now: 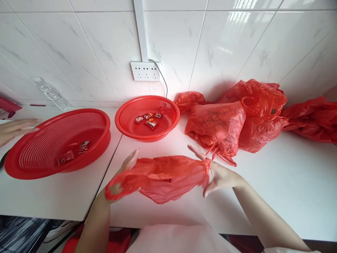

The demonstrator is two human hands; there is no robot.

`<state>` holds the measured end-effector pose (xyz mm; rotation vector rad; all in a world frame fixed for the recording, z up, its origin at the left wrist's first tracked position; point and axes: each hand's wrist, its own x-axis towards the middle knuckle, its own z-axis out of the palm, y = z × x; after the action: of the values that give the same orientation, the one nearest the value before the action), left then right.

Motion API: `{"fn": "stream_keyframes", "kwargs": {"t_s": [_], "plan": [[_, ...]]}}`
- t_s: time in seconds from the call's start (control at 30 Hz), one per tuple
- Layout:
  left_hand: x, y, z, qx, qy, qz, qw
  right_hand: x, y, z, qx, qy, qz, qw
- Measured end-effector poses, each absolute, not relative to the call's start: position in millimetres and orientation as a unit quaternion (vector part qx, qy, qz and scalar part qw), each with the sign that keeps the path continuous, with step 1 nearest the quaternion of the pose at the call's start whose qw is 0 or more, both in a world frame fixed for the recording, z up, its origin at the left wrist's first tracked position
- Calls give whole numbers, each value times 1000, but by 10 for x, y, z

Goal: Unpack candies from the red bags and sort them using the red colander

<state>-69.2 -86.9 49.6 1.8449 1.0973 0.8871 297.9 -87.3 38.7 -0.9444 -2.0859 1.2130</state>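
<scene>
A red plastic bag (171, 179) is stretched between my two hands above the white table (279, 189). My left hand (127, 168) is spread, with a loop of the bag's handle around its wrist. At the other end, my right hand (217, 177) has its fingers apart, and the bag's other handle hangs over it near the thumb. Beyond the bag stands a round red basket (150, 135) with several small wrapped packets (152, 123) in it.
A larger red basket (105, 138) with a few packets stands on the left, a person's hand (18, 129) beside it. Tied red bags (216, 123) lie at the back right. A clear bottle (54, 96) leans by the wall, left of a socket strip (145, 71).
</scene>
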Motion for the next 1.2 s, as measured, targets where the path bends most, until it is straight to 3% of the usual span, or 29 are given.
{"fn": "stream_keyframes", "kwargs": {"t_s": [0.13, 0.3, 0.43, 0.63, 0.73, 0.8, 1.0, 1.2], "plan": [[-558, -688, 726, 770, 392, 288, 413, 2651, -834, 426, -328, -710, 496, 377], [-242, -435, 1069, 654, 302, 390, 573, 2398, -494, 660, -352, -486, 586, 544], [91, -281, 1243, 515, 241, 476, 671, 2286, -249, 810, -382, -354, 625, 581], [455, -80, 1307, 300, 215, 454, 811, 2202, -90, 937, -349, -345, 572, 657], [427, 24, 1233, 288, 235, 439, 818, 2324, -36, 924, -382, -389, 544, 638], [354, 103, 1168, 321, 258, 447, 794, 2481, -26, 915, -435, -454, 521, 577], [143, 346, 1032, 319, 343, 492, 733, 3081, -88, 956, -644, -589, 293, 390], [81, 357, 1103, 294, 330, 540, 716, 3393, -153, 992, -618, -621, 306, 373]]}}
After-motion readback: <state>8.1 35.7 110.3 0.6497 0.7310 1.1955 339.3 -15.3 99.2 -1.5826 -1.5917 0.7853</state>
